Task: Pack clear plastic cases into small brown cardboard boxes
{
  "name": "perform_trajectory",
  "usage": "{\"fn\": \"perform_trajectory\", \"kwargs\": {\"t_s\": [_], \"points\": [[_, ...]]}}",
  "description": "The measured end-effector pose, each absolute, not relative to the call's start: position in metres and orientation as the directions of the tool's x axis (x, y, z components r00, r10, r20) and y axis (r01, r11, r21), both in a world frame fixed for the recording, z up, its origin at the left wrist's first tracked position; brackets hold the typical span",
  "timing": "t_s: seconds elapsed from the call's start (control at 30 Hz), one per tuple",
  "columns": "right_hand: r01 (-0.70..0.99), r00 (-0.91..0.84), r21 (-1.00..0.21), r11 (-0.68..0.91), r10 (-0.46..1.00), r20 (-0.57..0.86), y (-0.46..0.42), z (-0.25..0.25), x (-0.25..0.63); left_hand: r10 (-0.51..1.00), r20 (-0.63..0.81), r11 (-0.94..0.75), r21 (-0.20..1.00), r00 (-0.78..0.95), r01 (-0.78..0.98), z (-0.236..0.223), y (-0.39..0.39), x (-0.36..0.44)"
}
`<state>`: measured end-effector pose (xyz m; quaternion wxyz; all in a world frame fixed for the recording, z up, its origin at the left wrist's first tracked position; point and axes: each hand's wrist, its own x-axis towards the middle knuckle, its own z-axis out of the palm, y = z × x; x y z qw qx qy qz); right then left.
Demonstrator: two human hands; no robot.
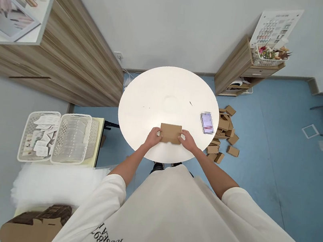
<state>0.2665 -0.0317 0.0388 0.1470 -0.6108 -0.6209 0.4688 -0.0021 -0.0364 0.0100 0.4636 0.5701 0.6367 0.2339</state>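
A small brown cardboard box (170, 133) is at the near side of the round white table (166, 89), its long side facing me. My left hand (154, 137) grips its left end, fingers closed on the edge. On the opposite end, my right hand (188, 141) holds the box the same way, thumb at the near side. The box looks closed on top. Whether it rests on the table or is slightly lifted, I cannot tell. To the right of my right hand lies a phone (207, 123), its screen blurred.
Several cardboard boxes (224, 126) are piled on the blue floor right of the table. At left, white plastic baskets (71, 138) hold packets and clear cases, beside white wrapping material (55, 184). A wooden cabinet (82, 44) and a small shelf unit (238, 67) stand by the wall.
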Motion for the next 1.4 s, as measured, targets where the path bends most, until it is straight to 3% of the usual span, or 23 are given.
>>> {"fn": "perform_trajectory", "kwargs": {"t_s": [0.23, 0.6, 0.73, 1.0, 1.4], "points": [[0.827, -0.264, -0.562, -0.009, 0.877, -0.402, -0.065, 0.018, 0.264, 0.940, -0.310, 0.095, 0.635, 0.140, 0.767, 0.010, -0.061, -0.002], [0.848, -0.251, -0.529, -0.012, 0.871, -0.423, -0.060, 0.024, 0.259, 0.911, -0.392, 0.110, 0.525, 0.125, 0.844, 0.022, -0.067, 0.013], [0.850, -0.253, -0.526, -0.010, 0.869, -0.426, -0.064, 0.033, 0.257, 0.919, -0.380, 0.130, 0.539, 0.102, 0.832, 0.029, -0.068, 0.013], [0.815, -0.249, -0.578, 0.037, 0.924, -0.292, -0.048, 0.054, 0.254, 0.938, -0.342, 0.165, 0.576, 0.052, 0.801, 0.056, -0.059, 0.006], [0.780, -0.081, -0.611, -0.135, 0.946, -0.314, -0.016, 0.049, 0.247, 0.947, -0.307, 0.293, 0.704, -0.095, 0.647, 0.036, -0.041, 0.018]]}}
